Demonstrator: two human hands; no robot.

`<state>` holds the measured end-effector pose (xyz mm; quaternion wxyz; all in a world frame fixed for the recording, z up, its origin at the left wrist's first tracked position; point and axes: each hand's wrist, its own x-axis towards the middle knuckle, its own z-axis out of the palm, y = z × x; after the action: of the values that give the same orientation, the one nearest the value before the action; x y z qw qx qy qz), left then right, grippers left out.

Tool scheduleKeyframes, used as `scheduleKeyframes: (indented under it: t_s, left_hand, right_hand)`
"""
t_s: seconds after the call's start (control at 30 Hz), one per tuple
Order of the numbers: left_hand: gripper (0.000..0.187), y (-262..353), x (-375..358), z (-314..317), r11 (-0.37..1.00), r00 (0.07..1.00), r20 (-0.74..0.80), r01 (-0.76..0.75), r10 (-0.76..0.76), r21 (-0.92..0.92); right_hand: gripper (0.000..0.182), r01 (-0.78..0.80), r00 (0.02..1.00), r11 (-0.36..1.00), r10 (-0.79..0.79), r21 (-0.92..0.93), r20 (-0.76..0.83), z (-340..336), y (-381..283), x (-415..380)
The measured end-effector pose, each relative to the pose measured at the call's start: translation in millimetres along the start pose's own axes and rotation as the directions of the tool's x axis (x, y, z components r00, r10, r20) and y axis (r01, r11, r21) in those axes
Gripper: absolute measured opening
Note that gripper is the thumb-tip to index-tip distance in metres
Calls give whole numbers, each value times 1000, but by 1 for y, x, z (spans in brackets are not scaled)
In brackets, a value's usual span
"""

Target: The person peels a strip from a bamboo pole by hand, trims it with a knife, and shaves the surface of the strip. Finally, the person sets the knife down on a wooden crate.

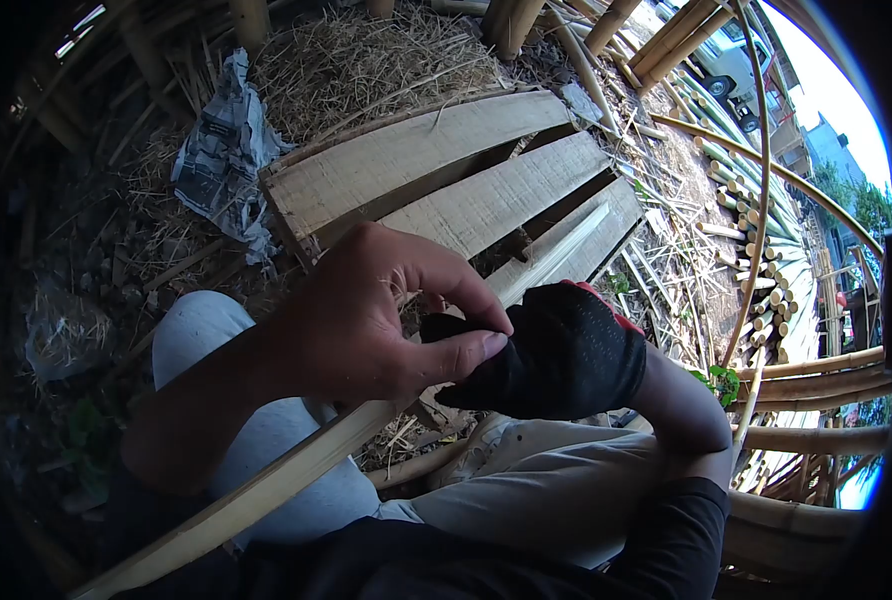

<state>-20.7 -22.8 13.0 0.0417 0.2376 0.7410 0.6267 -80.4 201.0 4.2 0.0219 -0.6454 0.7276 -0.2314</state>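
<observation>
My bare left hand [406,320] is closed, its thumb and forefinger pinched together on the black glove [566,350], near the glove's finger end. My right hand [576,345] wears this glove and is curled, its palm side turned down and hidden. A bit of red [614,308] shows along its far edge; I cannot tell what the hand holds. A long, pale split bamboo strip [296,470] runs from the lower left across my leg, passes beneath both hands and comes out over the slatted wooden platform [496,190].
Crumpled newspaper [228,150] lies left of the platform, with straw and shavings [366,75] behind it. Cut bamboo poles [761,290] are stacked at the right. Bamboo rails [816,400] stand near my right elbow. A parked vehicle [731,70] is farther off.
</observation>
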Motion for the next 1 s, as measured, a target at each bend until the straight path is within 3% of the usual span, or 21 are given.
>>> scheduleKeyframes:
  t_s: [0.07,0.2,0.3,0.4,0.53,0.6,0.7,0.8,0.9,1.0]
  left_hand:
    - [7,0,1,-1,996,997,-51,-58,62,72]
    - [5,-11,5,-10,972,981,-30,-185,192,145]
    - [10,-8,4,-10,980,986,-4,-167,168,111]
    - [16,-4,4,-5,990,994,10,-109,108,92]
    - [17,-3,4,1,994,994,-11,-111,111,4]
    - [17,-1,3,3,990,992,15,-120,121,-80]
    - [18,0,1,5,982,983,7,-186,186,19]
    - [21,-7,3,8,956,957,-21,-290,291,39]
    - [20,-7,3,7,942,945,-29,-321,325,100]
    - [20,-6,1,6,932,938,-26,-339,345,126]
  right_hand:
    - [22,34,999,999,-34,-9,-5,-3,0,2]
    - [31,178,976,922,-210,-343,-57,-13,-7,7]
    - [27,150,988,936,-156,-320,8,-22,-8,7]
    - [26,193,964,917,-243,-350,-105,-20,-6,3]
    - [26,75,996,997,-77,-34,-50,-15,-3,-1]
    - [27,112,990,994,-111,10,-91,-21,-3,3]
    - [26,133,986,983,-118,128,-120,-24,-3,5]
    - [28,104,992,979,-90,174,-88,-21,-2,5]
    - [29,133,991,990,-132,53,-15,-23,-3,7]
    - [30,145,987,986,-138,84,-85,-20,-2,5]
